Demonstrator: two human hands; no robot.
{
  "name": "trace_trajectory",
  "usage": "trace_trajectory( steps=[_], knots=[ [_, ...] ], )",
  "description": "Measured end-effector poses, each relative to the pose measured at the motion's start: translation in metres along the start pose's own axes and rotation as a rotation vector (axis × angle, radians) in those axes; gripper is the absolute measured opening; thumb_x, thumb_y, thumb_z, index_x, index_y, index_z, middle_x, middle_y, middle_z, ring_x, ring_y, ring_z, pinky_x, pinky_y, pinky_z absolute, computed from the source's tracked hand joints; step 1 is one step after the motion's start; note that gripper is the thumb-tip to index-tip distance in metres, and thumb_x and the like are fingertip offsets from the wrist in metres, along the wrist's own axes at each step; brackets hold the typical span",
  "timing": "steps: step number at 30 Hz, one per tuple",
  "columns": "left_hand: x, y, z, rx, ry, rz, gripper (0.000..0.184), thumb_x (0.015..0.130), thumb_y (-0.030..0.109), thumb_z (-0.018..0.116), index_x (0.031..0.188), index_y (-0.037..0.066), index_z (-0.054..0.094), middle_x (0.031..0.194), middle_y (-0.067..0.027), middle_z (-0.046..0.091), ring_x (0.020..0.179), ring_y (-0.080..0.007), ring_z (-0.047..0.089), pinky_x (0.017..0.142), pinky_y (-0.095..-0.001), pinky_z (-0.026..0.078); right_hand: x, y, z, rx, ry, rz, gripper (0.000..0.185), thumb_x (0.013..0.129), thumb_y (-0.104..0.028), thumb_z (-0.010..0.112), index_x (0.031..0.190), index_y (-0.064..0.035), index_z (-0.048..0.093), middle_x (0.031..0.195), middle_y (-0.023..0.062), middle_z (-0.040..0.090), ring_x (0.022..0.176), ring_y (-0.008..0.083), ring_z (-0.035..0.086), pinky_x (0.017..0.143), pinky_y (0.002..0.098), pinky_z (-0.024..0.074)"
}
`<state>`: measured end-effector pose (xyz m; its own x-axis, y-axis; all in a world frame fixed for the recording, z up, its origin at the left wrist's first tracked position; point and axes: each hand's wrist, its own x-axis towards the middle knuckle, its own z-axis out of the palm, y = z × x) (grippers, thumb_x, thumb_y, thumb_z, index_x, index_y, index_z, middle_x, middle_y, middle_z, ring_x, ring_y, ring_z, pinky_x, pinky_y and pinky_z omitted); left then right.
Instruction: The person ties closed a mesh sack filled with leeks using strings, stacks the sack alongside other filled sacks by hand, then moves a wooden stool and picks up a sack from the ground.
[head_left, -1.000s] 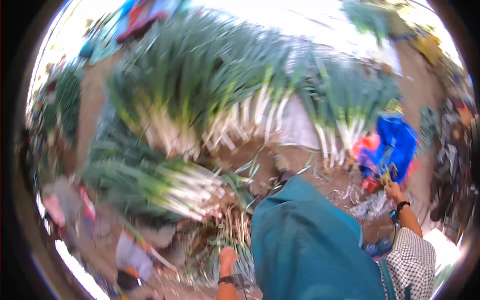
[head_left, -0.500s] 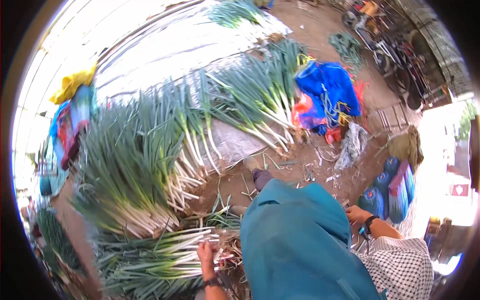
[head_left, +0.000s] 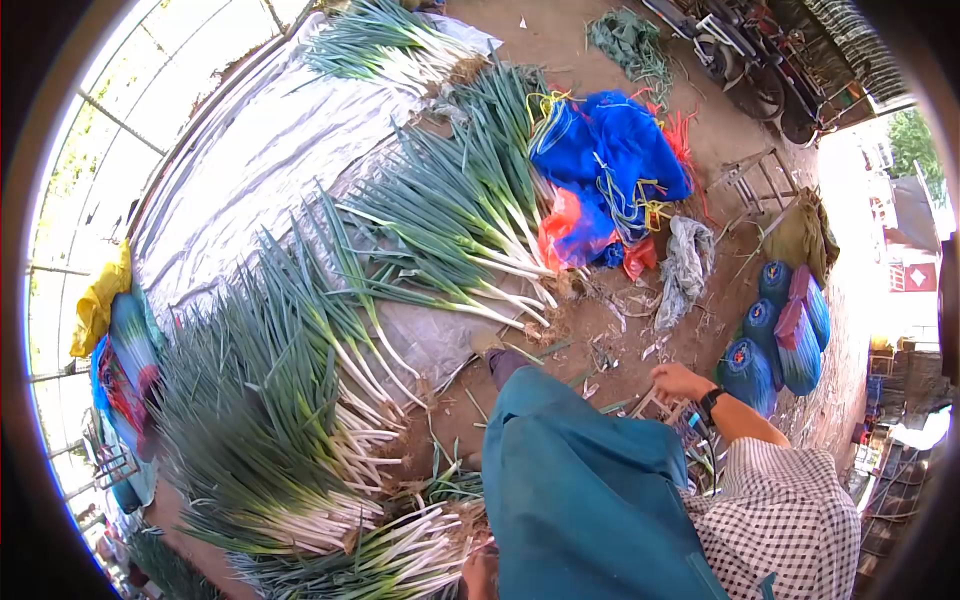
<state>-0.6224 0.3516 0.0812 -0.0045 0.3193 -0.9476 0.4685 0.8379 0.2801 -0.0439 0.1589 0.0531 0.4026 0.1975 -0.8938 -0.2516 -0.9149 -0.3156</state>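
Note:
Large green onions (head_left: 330, 500) lie in thick bundles on my left, white stalks and roots pointing toward me. My left hand (head_left: 480, 572) is at the root ends of the lowest bundle (head_left: 410, 550); the teal apron (head_left: 580, 480) and the frame's lower edge hide most of it, so its fingers do not show. My right hand (head_left: 682, 383) is out to the right of the apron with its fingers curled closed. Whatever it may hold is too small to make out. A slatted wooden piece (head_left: 660, 408) shows just below that hand.
A pale sheet (head_left: 270, 150) lies beneath more green onions (head_left: 480, 190). Blue netting (head_left: 610, 150) and a grey plastic bag (head_left: 687, 272) lie ahead. Blue rolls (head_left: 760, 330) stand at the right, motorbikes (head_left: 750, 80) at the back. A foot (head_left: 488, 345) rests at the sheet's edge.
My view has turned, shifting the scene. My right hand has moved forward and up. My left hand, earlier plainly seen over the lowest bundle's white stalks, is now mostly hidden beside the apron.

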Motion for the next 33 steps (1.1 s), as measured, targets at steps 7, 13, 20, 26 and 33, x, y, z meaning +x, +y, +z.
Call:
trace_trajectory(
  steps=[7, 13, 20, 26, 33],
  knots=[
    [-0.002, 0.041, -0.007, -0.058, 0.028, -0.003, 0.023, 0.098, 0.021, 0.052, 0.1, 0.001, 0.063, 0.084, -0.011, 0.068, 0.064, -0.0177, 0.066, 0.057, -0.03, 0.054, 0.033, -0.081, -0.039, -0.242, -0.037, -0.05, 0.028, 0.089, -0.023, 0.062, 0.078, 0.0027, 0.068, 0.068, 0.0111, 0.068, 0.06, 0.0176, 0.067, 0.053, 0.0285, 0.0548],
    [0.016, 0.059, -0.013, 0.095, -0.02, 0.067, 0.023, 0.096, 0.017, 0.052, 0.102, -0.002, 0.063, 0.079, -0.0106, 0.067, 0.064, -0.018, 0.066, 0.056, -0.0303, 0.054, 0.015, -0.102, -0.027, -0.183, 0.068, -0.115, 0.032, 0.086, -0.024, 0.06, 0.07, 0.0031, 0.066, 0.063, 0.0093, 0.065, 0.056, 0.0164, 0.065, 0.051, 0.0304, 0.0524],
    [0.101, 0.092, -0.032, -0.206, 0.058, 0.121, 0.026, 0.094, 0.018, 0.056, 0.11, -0.002, 0.062, 0.085, -0.0103, 0.066, 0.066, -0.0159, 0.064, 0.057, -0.0293, 0.053, -0.005, -0.131, 0.004, -0.341, 0.099, -0.186, 0.032, 0.084, -0.025, 0.06, 0.073, 0.003, 0.068, 0.063, 0.0087, 0.065, 0.055, 0.0164, 0.063, 0.053, 0.0323, 0.052],
    [0.124, 0.111, -0.05, -0.248, 0.035, 0.104, 0.025, 0.095, 0.016, 0.053, 0.113, -0.001, 0.059, 0.085, -0.0102, 0.065, 0.063, -0.0167, 0.063, 0.058, -0.0301, 0.053, 0.018, -0.14, 0.026, -0.502, 0.109, -0.398, 0.032, 0.085, -0.026, 0.06, 0.07, 0.0022, 0.064, 0.057, 0.0027, 0.057, 0.055, 0.011, 0.053, 0.052, 0.0316, 0.045],
    [0.087, 0.044, -0.017, -0.326, 0.031, 0.017, 0.018, 0.095, 0.019, 0.051, 0.092, 0.007, 0.063, 0.07, -0.0017, 0.06, 0.054, -0.0128, 0.054, 0.048, -0.0267, 0.042, 0.051, -0.226, 0.041, -0.55, -0.023, -0.426, 0.033, 0.085, -0.025, 0.058, 0.077, 0.0062, 0.068, 0.065, 0.0106, 0.066, 0.058, 0.0178, 0.064, 0.055, 0.034, 0.0514]
  ],
)
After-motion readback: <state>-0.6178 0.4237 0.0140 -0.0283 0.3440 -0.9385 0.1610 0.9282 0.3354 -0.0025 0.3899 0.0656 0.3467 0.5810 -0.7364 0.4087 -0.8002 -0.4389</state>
